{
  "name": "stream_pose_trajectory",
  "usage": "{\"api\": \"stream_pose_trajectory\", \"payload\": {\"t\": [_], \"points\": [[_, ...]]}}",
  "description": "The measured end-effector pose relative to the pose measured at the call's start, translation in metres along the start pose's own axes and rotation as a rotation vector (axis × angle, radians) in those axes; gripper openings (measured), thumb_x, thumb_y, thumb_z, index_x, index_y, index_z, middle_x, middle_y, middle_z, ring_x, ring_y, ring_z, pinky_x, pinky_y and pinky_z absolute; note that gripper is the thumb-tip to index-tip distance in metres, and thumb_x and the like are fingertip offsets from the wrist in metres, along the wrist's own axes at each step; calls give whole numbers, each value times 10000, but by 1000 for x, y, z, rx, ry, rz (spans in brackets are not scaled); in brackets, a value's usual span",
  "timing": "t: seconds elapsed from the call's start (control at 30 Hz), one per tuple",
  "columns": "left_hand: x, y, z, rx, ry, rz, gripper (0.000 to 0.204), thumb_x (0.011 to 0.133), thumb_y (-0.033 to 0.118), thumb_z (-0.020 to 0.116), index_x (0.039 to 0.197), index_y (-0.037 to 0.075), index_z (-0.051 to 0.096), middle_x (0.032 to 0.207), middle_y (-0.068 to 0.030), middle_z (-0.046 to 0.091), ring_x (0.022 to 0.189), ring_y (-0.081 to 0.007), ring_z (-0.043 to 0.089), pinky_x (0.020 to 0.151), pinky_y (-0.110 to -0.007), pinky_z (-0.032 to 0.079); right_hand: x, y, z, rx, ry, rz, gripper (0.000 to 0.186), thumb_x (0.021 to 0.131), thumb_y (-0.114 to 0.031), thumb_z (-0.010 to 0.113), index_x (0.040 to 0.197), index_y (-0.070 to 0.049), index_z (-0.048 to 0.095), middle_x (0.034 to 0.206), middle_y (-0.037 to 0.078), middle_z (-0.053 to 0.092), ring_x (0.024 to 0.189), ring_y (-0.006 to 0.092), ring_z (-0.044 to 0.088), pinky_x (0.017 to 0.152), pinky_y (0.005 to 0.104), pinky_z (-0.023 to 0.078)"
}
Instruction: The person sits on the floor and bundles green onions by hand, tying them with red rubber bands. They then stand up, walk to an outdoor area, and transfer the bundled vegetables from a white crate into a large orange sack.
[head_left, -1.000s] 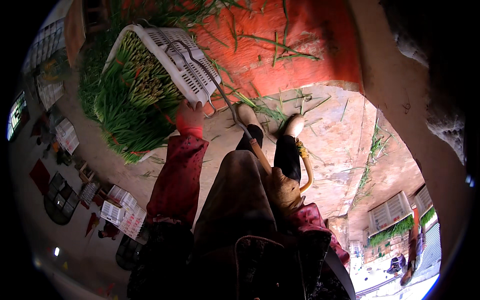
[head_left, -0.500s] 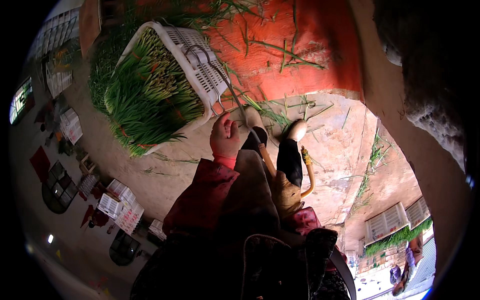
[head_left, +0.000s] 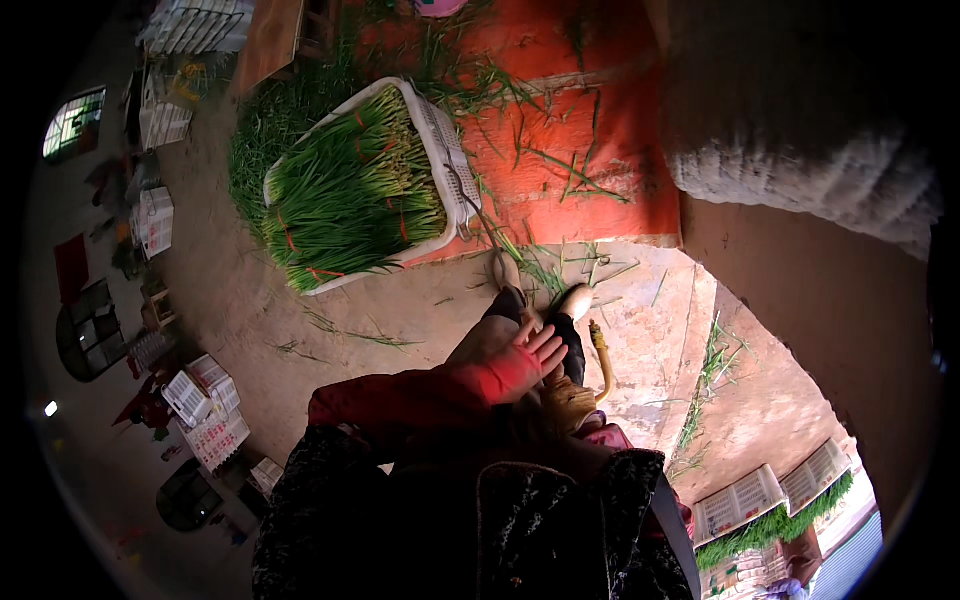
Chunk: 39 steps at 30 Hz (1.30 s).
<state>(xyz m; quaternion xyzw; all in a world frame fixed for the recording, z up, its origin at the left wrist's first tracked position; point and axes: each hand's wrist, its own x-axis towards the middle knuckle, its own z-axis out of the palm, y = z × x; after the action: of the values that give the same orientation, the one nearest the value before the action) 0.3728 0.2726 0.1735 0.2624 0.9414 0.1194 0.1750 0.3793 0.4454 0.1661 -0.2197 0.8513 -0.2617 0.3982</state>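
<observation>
My left hand, in a red sleeve, is open with its fingers spread, just in front of my right hand. My right hand, in a tan glove, is closed round a long hook. That hook has a thin dark metal rod and a yellowish curved handle; my left hand hides part of its shaft. The rod reaches up to the side of a white plastic crate; its far end is hard to make out. Bundles of green garlic chives, tied with red bands, fill the crate.
The crate stands at the edge of an orange-red mat strewn with loose stalks. A white fluffy bundle lies at the right. Lower right are more crates with greens. White crates are stacked at the left.
My left hand has moved from beside the crate's near corner back towards my right hand, and its fingers have spread. The view has shifted; my right hand still grips the hook.
</observation>
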Motion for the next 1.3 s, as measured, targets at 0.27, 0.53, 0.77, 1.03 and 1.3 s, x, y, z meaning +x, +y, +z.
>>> {"api": "stream_pose_trajectory", "payload": {"t": [0.27, 0.53, 0.77, 1.03, 1.3], "points": [[25, 16, -90, -273, -549, 203, 242, 803, 318, 564, 724, 111, 662, 662, -153, 621, 602, -319, 622, 567, -405, 496, -71, -54, -92, 43, 407, -104, 304, 765, -200, 604, 1054, -109, 570, 813, 109, 626, 732, 314, 611, 642, 434, 475], [-101, 2, -36, -482, -753, -247, 343, 790, 360, 595, 774, 30, 684, 690, -149, 643, 659, -303, 632, 613, -413, 490, -188, 8, -13, 376, 246, 661, 351, 850, -332, 523, 1104, -100, 595, 1000, 181, 632, 955, 345, 601, 817, 425, 475], [-93, 28, -135, -683, -503, -524, 261, 815, 247, 606, 832, -5, 672, 573, -59, 610, 408, -120, 510, 405, -289, 397, -208, 36, 122, 799, 182, 549, 342, 869, -356, 474, 1084, -119, 594, 1061, 146, 623, 1061, 301, 568, 911, 406, 425], [-72, 13, -143, -350, -475, -558, 608, 901, 274, 506, 1376, 180, 139, 665, -51, 619, 499, -139, 519, 436, -304, 412, -294, 138, 230, 1281, 548, 797, 321, 847, -338, 446, 977, -100, 619, 869, 48, 680, 694, 171, 658, 732, 331, 501], [43, 320, 11, -340, -730, -222, 468, 866, 280, 531, 1225, 140, 266, 661, -70, 624, 517, -155, 547, 470, -324, 439, -519, 267, 380, 1478, 267, 1401, 216, 791, -287, 605, 845, -93, 683, 885, 57, 689, 766, 211, 668, 673, 340, 537]]}}
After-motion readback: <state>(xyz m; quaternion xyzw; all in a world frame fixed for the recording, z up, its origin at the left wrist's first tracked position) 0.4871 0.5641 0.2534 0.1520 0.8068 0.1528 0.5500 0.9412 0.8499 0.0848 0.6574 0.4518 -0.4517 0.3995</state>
